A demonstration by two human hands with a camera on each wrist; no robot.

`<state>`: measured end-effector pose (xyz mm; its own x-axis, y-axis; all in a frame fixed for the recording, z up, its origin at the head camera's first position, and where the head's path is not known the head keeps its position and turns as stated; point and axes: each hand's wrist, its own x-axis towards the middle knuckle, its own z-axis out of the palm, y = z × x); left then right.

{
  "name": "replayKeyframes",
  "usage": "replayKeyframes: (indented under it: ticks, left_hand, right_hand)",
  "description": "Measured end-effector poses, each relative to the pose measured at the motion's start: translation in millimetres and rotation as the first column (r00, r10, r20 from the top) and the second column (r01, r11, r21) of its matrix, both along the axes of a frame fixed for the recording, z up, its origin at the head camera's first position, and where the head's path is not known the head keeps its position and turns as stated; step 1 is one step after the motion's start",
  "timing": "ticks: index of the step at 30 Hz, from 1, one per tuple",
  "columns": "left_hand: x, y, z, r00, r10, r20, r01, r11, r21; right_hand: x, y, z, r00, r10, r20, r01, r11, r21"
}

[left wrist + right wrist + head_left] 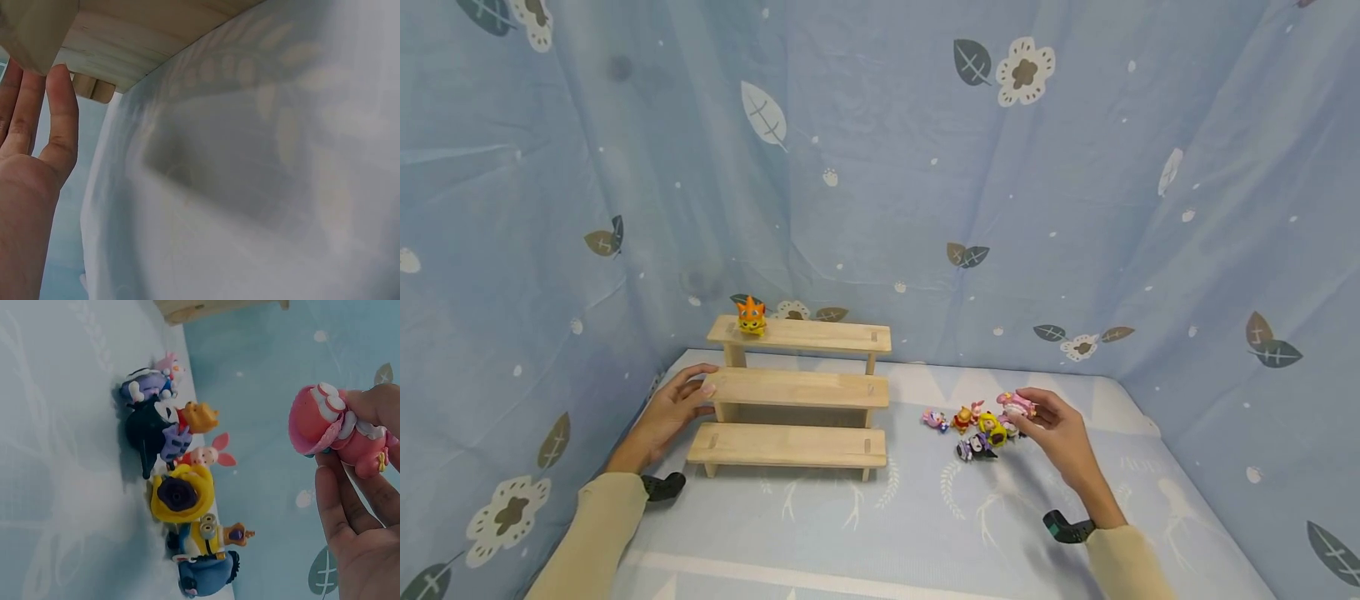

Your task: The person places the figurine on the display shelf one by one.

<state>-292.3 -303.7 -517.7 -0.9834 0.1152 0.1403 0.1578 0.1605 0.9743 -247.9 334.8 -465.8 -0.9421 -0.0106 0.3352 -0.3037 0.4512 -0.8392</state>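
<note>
At the left, a three-tier wooden stand (797, 387) rests on the cloth-covered surface. My left hand (673, 408) holds the left end of its middle tier, with fingertips right at the board's end (37, 37) in the left wrist view. My right hand (1056, 429) pinches a pink hooded figurine (337, 428) between thumb and fingers, raised over the other toys. Below and left of it lies a group of small figurines, among them a yellow one (992, 427), a black-and-purple one (976, 447) and an orange bear in red (962, 419).
An orange-and-yellow figurine (751, 317) stands at the left end of the top tier. In the right wrist view a goggled yellow figurine (209, 534) and a blue donkey figurine (209, 575) belong to the group. Patterned blue curtains (880, 208) enclose the back and sides.
</note>
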Motion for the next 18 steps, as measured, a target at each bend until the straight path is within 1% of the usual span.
replayKeyframes:
  ticks: [3,8,14,18]
  left_hand:
    - [-1.4,0.1,-1.2,1.0,0.002,0.01,-0.002,1.0,0.01]
    - [1.8,-2.2,-1.5,1.0,0.002,0.011,-0.002,1.0,0.011]
    - [2.7,-2.8,2.2,1.0,-0.006,0.002,0.006,1.0,0.018]
    - [1.9,-0.6,3.5,1.0,-0.008,0.012,0.008,1.0,0.018]
  right_hand:
    - [-2.5,-4.8,1.6,1.0,0.024,-0.006,-0.024,1.0,-0.019]
    - [-9.0,-15.8,3.0,0.997,0.07,-0.016,-0.07,0.996,-0.061]
    - [-17.5,-30.6,5.3,0.997,0.078,-0.02,-0.079,0.995,-0.068]
    - [-24.1,-43.2,9.2,0.995,0.085,-0.041,-0.089,0.992,-0.087]
